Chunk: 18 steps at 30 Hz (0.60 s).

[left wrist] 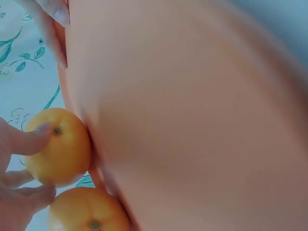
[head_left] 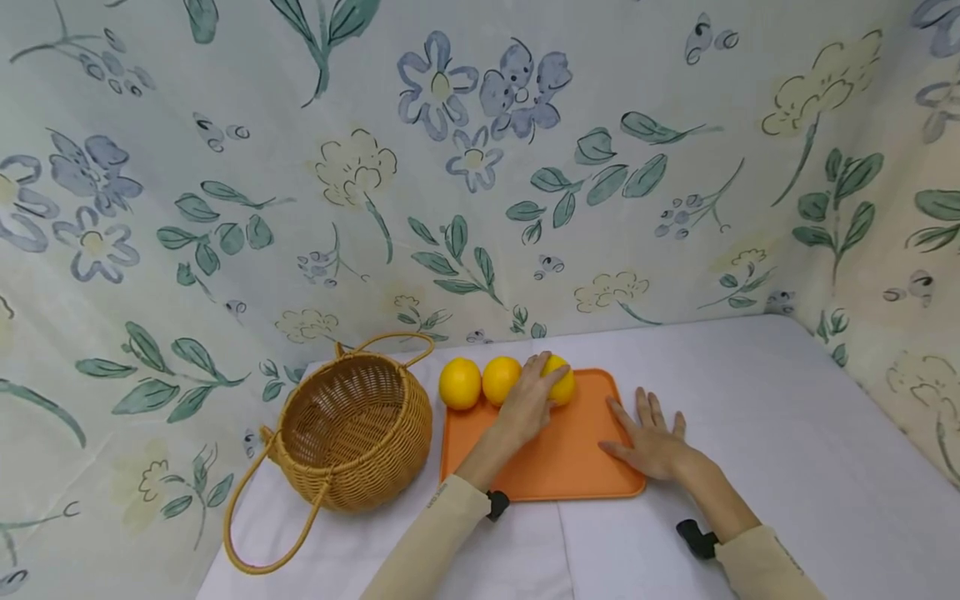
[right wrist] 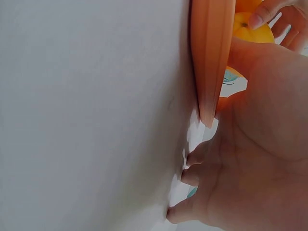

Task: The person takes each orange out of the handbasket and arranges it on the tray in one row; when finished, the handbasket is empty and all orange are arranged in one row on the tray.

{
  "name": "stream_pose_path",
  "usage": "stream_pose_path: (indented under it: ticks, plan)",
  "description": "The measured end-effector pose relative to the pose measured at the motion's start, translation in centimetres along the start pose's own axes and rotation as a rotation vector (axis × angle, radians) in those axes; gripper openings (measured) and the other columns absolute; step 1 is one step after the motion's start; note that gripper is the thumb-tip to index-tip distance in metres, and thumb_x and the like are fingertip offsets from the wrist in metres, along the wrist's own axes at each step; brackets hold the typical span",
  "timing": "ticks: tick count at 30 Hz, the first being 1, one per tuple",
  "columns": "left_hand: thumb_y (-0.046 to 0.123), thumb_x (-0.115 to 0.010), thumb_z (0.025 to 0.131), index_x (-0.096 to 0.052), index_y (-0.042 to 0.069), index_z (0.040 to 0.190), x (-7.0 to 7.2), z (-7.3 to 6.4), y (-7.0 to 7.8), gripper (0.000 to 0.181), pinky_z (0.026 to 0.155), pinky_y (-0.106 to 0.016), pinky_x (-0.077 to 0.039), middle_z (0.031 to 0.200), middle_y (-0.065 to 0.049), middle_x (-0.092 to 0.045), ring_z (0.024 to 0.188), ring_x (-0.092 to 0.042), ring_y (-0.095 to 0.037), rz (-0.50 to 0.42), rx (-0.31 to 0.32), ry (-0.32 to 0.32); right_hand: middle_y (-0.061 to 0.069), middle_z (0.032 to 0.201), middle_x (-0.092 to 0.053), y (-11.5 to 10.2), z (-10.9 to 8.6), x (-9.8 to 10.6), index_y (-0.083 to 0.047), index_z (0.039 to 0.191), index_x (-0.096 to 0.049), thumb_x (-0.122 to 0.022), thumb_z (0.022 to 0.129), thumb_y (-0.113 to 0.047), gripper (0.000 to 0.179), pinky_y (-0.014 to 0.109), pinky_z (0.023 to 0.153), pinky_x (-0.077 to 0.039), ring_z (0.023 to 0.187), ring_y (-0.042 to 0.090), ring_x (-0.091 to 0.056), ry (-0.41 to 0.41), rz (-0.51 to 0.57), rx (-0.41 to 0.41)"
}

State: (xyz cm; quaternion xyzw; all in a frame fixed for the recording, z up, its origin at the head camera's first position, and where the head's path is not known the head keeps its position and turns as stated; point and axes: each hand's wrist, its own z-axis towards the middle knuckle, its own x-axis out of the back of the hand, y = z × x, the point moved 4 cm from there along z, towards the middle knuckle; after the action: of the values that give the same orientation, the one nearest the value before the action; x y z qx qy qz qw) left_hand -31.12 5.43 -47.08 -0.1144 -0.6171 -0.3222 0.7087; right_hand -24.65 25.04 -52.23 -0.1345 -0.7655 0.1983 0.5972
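Three oranges stand in a row along the far side of an orange tray [head_left: 577, 467]. My left hand [head_left: 528, 402] grips the rightmost orange [head_left: 562, 388], thumb on one side and fingers on the other. In the left wrist view, the thumb lies near the stem end of that held orange [left wrist: 65, 154], and a second orange [left wrist: 89, 209] sits close by. The middle orange [head_left: 500, 377] is partly covered by my left hand; the left orange [head_left: 460, 385] is uncovered. With fingers spread, my right hand [head_left: 654, 446] touches the tray's right edge and the white cloth beside it.
Left of the tray stands a round wicker basket [head_left: 382, 475], its inside bare and its handles folded outward. A white cloth [head_left: 787, 467] covers the table. Floral fabric [head_left: 480, 208] hangs behind and at the sides.
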Motion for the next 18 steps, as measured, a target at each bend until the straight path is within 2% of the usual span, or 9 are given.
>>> stream_pose_path:
  ticks: [4,12,18]
  plan:
    - [0.002,-0.076,0.091,-0.056,0.015,0.148,-0.15,-0.13,-0.14,0.062,0.117,-0.045,-0.046,0.162,-0.018,-0.039,0.147,-0.045,-0.038,0.003,-0.007,0.008,0.043,0.164,0.006,-0.37,-0.21,0.18,-0.004,0.163,-0.025,-0.057,0.100,-0.056,0.088,0.086,0.110,0.008,0.151,0.063,0.006,-0.013,-0.014,-0.007]
    - [0.001,-0.079,0.089,-0.053,0.015,0.146,-0.30,-0.57,-0.45,0.064,0.117,-0.044,-0.046,0.158,-0.020,-0.042,0.143,-0.049,-0.037,0.044,-0.034,0.055,0.043,0.164,0.006,-0.38,-0.26,-0.02,-0.004,0.163,-0.024,-0.057,0.101,-0.054,0.086,0.085,0.111,0.009,0.151,0.063,0.007,-0.010,-0.029,-0.016]
    - [0.000,-0.078,0.089,-0.056,0.019,0.148,-0.25,-0.89,-0.41,0.067,0.113,-0.043,-0.050,0.158,-0.021,-0.041,0.141,-0.050,-0.038,0.090,-0.048,0.065,0.043,0.164,0.006,-0.44,-0.33,-0.08,-0.004,0.163,-0.024,-0.058,0.100,-0.054,0.087,0.085,0.111,0.009,0.151,0.063,0.007,-0.006,-0.026,-0.013]
